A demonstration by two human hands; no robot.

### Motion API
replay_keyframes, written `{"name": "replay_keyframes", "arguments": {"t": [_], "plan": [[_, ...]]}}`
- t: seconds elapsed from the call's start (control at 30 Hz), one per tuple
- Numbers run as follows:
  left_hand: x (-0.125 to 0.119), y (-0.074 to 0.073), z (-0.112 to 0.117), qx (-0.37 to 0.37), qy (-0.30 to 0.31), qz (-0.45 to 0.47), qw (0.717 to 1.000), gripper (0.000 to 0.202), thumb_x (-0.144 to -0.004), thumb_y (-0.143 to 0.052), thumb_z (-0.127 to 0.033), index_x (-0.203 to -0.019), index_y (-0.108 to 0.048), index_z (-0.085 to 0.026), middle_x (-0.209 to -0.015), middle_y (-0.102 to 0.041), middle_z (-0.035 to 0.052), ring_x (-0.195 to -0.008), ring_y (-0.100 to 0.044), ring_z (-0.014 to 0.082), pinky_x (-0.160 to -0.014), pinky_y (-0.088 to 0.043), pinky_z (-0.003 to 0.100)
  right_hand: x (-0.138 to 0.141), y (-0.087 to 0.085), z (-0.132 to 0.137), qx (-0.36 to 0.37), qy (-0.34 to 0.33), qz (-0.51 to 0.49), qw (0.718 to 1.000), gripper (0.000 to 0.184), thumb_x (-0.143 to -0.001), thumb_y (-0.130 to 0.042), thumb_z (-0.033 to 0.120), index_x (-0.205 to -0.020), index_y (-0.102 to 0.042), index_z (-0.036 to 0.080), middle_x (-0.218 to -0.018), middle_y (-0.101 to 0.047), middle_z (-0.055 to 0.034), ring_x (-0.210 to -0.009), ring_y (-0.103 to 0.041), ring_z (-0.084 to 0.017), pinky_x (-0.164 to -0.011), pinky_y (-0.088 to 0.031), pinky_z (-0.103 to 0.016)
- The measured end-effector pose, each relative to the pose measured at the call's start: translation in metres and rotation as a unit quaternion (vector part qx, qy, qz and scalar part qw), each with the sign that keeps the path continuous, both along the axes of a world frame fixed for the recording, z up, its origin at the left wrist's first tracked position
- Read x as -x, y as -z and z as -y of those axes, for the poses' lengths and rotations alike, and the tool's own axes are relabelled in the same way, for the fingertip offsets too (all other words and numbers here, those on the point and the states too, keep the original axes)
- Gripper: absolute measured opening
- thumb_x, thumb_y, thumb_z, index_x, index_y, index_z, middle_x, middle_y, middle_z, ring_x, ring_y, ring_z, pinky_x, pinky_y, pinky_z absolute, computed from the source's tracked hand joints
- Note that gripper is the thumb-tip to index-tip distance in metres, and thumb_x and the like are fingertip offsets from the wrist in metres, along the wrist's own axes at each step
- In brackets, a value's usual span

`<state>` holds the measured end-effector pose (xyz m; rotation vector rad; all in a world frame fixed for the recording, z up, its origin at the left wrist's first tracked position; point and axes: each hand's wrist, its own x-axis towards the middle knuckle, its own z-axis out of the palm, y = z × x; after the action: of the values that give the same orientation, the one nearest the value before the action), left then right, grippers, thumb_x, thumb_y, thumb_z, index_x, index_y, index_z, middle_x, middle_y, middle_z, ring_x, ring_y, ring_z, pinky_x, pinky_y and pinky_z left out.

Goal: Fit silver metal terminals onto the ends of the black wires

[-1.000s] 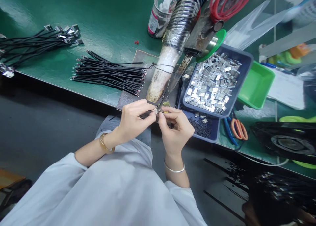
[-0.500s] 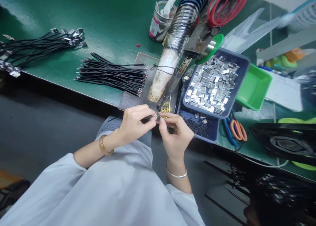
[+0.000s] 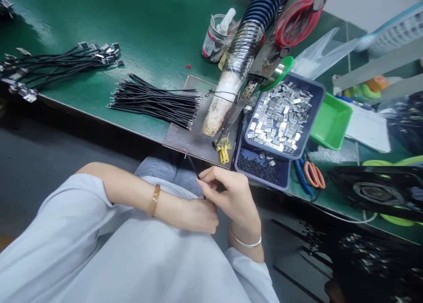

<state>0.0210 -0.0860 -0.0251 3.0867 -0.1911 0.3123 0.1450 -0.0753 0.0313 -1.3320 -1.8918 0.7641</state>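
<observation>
My right hand [image 3: 233, 197] is low over my lap, thumb and fingers pinched on a thin black wire [image 3: 192, 165]. The wire's stripped tip points up toward the table edge. My left hand [image 3: 198, 215] lies just beneath and to the left of it, curled closed against my light smock; what it grips is hidden. An amber bangle [image 3: 153, 200] is on the left wrist and a silver one [image 3: 245, 242] on the right. Both hands are below the dark metal plate [image 3: 185, 140] at the table's front edge.
A bundle of bare black wires [image 3: 155, 102] lies on the green table [image 3: 139, 25], with connector-fitted wires [image 3: 59, 65] further left. A blue tray [image 3: 315, 98] of metal shells sits over a tray of small black parts [image 3: 261, 167]. A ribbed hose [image 3: 244, 51], jar [image 3: 214, 40], green tray [image 3: 332, 122] and scissors [image 3: 312, 174] stand nearby.
Both hands have dropped from the plate's edge down to my lap. The left hand has slid under the right, and the wire now stands up from the right hand's pinch.
</observation>
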Motion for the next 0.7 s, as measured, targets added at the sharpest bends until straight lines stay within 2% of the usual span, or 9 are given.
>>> {"name": "replay_keyframes", "arguments": {"t": [0.13,0.2,0.23,0.3,0.37,0.5,0.6,0.63,0.7], "plan": [[0.012,-0.023,-0.023,0.012,0.023,0.115,0.993,0.020,-0.084,-0.068,-0.012,-0.067,-0.074,-0.022,-0.070,-0.074,0.0042,-0.067,-0.066,0.0195,-0.066,-0.055,0.037,-0.006,-0.004,0.008,-0.024,0.084,-0.035,0.996,0.023,-0.086,-0.069,0.013,-0.069,-0.058,0.022,-0.069,-0.069,0.0036,-0.060,-0.065,-0.010,-0.055,-0.050,-0.020],[0.022,-0.034,-0.038,0.086,-0.001,0.247,0.965,0.026,-0.095,-0.058,-0.020,-0.075,-0.074,-0.019,-0.068,-0.072,0.0031,-0.061,-0.063,0.0145,-0.062,-0.056,0.030,-0.011,-0.007,0.012,-0.046,0.117,-0.055,0.991,0.023,-0.085,-0.070,0.012,-0.069,-0.058,0.022,-0.069,-0.068,0.0036,-0.062,-0.066,-0.011,-0.057,-0.051,-0.021],[0.027,-0.037,-0.045,0.143,-0.049,0.323,0.934,0.026,-0.097,-0.056,-0.022,-0.080,-0.074,-0.018,-0.067,-0.071,0.0028,-0.059,-0.063,0.0130,-0.060,-0.055,0.027,-0.012,-0.008,0.014,-0.055,0.119,-0.061,0.989,0.023,-0.085,-0.070,0.011,-0.070,-0.058,0.022,-0.070,-0.068,0.0036,-0.062,-0.066,-0.011,-0.057,-0.051,-0.021],[0.034,-0.041,-0.056,0.264,-0.169,0.422,0.851,0.018,-0.096,-0.059,-0.019,-0.088,-0.074,-0.016,-0.070,-0.073,0.0034,-0.062,-0.066,0.0122,-0.061,-0.055,0.024,-0.012,-0.008,0.014,-0.068,0.104,-0.062,0.990,0.022,-0.086,-0.069,0.010,-0.072,-0.057,0.022,-0.071,-0.069,0.0034,-0.062,-0.066,-0.011,-0.056,-0.051,-0.020],[0.037,-0.042,-0.062,0.374,-0.249,0.444,0.775,0.010,-0.092,-0.065,-0.016,-0.090,-0.075,-0.016,-0.078,-0.078,0.0055,-0.070,-0.071,0.0139,-0.068,-0.058,0.024,-0.010,-0.005,0.011,-0.074,0.081,-0.044,0.993,0.023,-0.086,-0.068,0.010,-0.072,-0.056,0.022,-0.072,-0.069,0.0031,-0.061,-0.064,-0.009,-0.055,-0.050,-0.019],[0.036,-0.037,-0.062,0.588,-0.275,0.401,0.647,0.011,-0.086,-0.075,-0.021,-0.078,-0.080,-0.016,-0.083,-0.081,0.0083,-0.075,-0.075,0.0174,-0.071,-0.061,0.025,-0.002,0.005,0.002,-0.123,0.044,0.036,0.991,0.024,-0.092,-0.061,0.012,-0.073,-0.051,0.023,-0.068,-0.067,0.0034,-0.056,-0.060,-0.008,-0.053,-0.047,-0.019],[0.037,-0.031,-0.060,0.704,-0.299,0.387,0.514,0.014,-0.081,-0.081,-0.030,-0.075,-0.080,-0.017,-0.070,-0.077,0.0054,-0.064,-0.072,0.0158,-0.066,-0.061,0.025,-0.003,0.007,0.000,-0.204,0.030,0.105,0.973,0.017,-0.095,-0.060,0.013,-0.082,-0.056,0.022,-0.069,-0.069,0.0020,-0.058,-0.063,-0.010,-0.056,-0.049,-0.021],[0.037,-0.029,-0.060,0.729,-0.302,0.389,0.475,0.015,-0.079,-0.083,-0.032,-0.076,-0.080,-0.018,-0.065,-0.075,0.0037,-0.060,-0.070,0.0147,-0.064,-0.060,0.024,-0.006,0.005,0.000,-0.243,0.043,0.124,0.961,0.014,-0.096,-0.060,0.013,-0.087,-0.058,0.023,-0.067,-0.069,0.0028,-0.056,-0.063,-0.010,-0.055,-0.048,-0.022],[0.040,-0.026,-0.062,0.763,-0.299,0.389,0.421,0.019,-0.073,-0.088,-0.035,-0.075,-0.079,-0.018,-0.058,-0.068,0.0000,-0.052,-0.063,0.0113,-0.055,-0.056,0.022,-0.017,0.000,0.004,-0.320,0.100,0.140,0.932,0.013,-0.094,-0.060,0.012,-0.096,-0.062,0.025,-0.064,-0.066,0.0048,-0.049,-0.056,-0.009,-0.050,-0.044,-0.023]]}}
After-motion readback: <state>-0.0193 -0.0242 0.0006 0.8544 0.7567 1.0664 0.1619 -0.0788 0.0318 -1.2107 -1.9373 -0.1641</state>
